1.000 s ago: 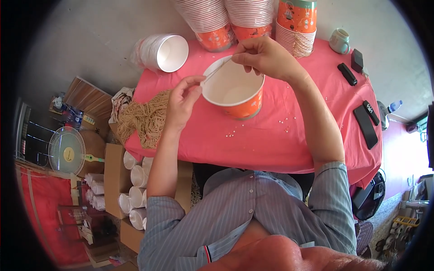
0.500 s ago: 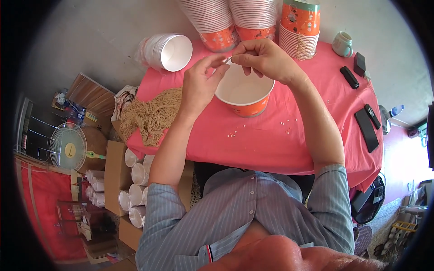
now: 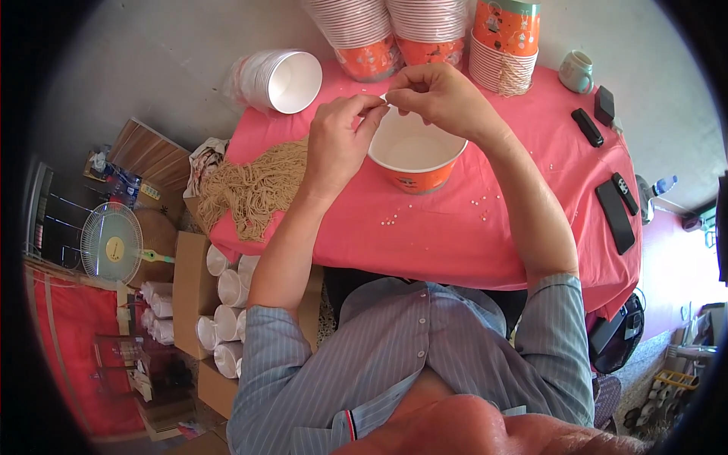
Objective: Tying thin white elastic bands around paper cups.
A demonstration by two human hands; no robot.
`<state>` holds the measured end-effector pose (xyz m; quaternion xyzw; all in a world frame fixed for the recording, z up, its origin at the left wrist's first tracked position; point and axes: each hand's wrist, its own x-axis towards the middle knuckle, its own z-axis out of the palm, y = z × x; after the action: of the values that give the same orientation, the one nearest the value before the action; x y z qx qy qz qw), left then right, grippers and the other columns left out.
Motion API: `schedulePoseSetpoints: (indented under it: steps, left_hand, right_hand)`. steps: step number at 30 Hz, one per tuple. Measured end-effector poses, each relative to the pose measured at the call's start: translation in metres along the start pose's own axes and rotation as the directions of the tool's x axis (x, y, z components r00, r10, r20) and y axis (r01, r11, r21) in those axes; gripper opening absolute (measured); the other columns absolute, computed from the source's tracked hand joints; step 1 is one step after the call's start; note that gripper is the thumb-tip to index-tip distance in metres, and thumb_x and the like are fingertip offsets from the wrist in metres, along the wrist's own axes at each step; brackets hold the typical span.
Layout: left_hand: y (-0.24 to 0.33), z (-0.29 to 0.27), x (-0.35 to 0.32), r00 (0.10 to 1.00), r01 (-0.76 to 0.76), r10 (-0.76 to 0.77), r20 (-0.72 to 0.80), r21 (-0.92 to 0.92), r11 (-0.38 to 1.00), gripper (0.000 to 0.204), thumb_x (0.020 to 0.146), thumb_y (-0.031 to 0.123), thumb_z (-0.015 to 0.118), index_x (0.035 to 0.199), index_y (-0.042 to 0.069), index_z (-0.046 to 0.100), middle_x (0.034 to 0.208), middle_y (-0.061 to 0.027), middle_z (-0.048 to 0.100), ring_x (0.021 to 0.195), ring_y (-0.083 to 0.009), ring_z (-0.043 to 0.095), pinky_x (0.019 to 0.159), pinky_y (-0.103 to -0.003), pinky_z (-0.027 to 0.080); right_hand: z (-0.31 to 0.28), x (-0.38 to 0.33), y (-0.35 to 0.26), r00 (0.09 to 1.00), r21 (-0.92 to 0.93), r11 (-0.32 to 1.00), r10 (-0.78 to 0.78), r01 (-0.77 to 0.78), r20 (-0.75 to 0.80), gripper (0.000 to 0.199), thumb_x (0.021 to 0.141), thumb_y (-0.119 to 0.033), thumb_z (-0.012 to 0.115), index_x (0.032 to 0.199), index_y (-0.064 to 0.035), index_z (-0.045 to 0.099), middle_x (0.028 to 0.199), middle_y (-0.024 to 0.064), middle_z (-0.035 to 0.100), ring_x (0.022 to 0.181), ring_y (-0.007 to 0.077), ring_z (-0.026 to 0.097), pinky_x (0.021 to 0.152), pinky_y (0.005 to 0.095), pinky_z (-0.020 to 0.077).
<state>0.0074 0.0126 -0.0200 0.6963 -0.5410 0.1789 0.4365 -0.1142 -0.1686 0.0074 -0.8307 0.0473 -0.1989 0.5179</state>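
My left hand (image 3: 339, 144) and my right hand (image 3: 444, 100) meet over the far left rim of an orange-and-white paper bucket (image 3: 426, 182). Both pinch with thumb and forefinger around a tiny white piece (image 3: 385, 98), too small to name. The bucket stands upright and is white inside; my right hand covers part of its far rim. A heap of tan string (image 3: 254, 186) lies beside my left forearm. Small white dots (image 3: 389, 219) are scattered on the pink tablecloth (image 3: 364, 250) in front of the bucket.
Tall stacks of paper buckets (image 3: 356, 42) stand along the wall, and a wrapped stack (image 3: 294, 82) lies at the far left. On the right are a mug (image 3: 578, 72), a phone (image 3: 614, 218) and small black items. An open carton of white cups (image 3: 230, 288) sits below left.
Both hands remain pinched together, with slight finger movement. The bucket appears slightly farther right and up, and the whole view has shifted a little.
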Motion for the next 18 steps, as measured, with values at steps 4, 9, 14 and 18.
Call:
schedulePoseSetpoints:
  steps: [4,9,14,18]
  left_hand:
    - [0.0,0.001,-0.003,0.997,-0.075,0.075,0.0,-0.002,0.997,0.008,0.096,0.01,0.081,0.1,0.004,0.078,0.084,-0.0103,0.076,0.075,-0.0299,0.069,0.075,-0.043,0.051]
    - [0.0,-0.001,-0.005,0.996,-0.089,0.088,0.013,0.016,0.996,0.006,0.097,0.008,0.078,0.099,0.003,0.075,0.083,-0.0107,0.075,0.074,-0.0306,0.068,0.077,-0.043,0.049]
    - [0.002,-0.004,-0.002,0.99,-0.144,0.143,0.016,0.056,0.988,0.006,0.099,0.008,0.076,0.102,0.003,0.074,0.086,-0.0114,0.076,0.076,-0.0333,0.07,0.078,-0.045,0.049]
    - [0.003,-0.008,-0.004,0.999,-0.005,0.005,0.04,-0.018,1.0,0.008,0.101,0.01,0.075,0.102,0.003,0.073,0.092,-0.0119,0.078,0.083,-0.0323,0.075,0.08,-0.043,0.054]
  right_hand:
    - [0.002,0.003,0.008,0.998,-0.005,0.999,-0.04,0.04,-0.052,0.018,0.1,-0.022,0.071,0.099,-0.0052,0.079,0.082,-0.0023,0.072,0.07,0.004,0.06,0.062,0.024,0.0487]
    - [0.002,0.004,0.005,0.997,0.096,0.995,0.034,-0.027,-0.071,0.017,0.1,-0.021,0.071,0.097,-0.0061,0.079,0.08,-0.0034,0.071,0.066,0.003,0.055,0.059,0.0232,0.0454]
    - [-0.001,0.005,0.008,0.998,0.157,0.987,0.025,-0.015,-0.064,0.017,0.1,-0.02,0.071,0.096,-0.0071,0.08,0.078,-0.0038,0.07,0.063,0.0023,0.05,0.057,0.0229,0.0419]
    - [-0.007,-0.002,-0.008,0.999,0.226,0.974,0.036,-0.026,-0.039,0.023,0.101,-0.018,0.069,0.118,-0.0053,0.08,0.082,-0.0027,0.072,0.064,0.0024,0.051,0.058,0.023,0.0427]
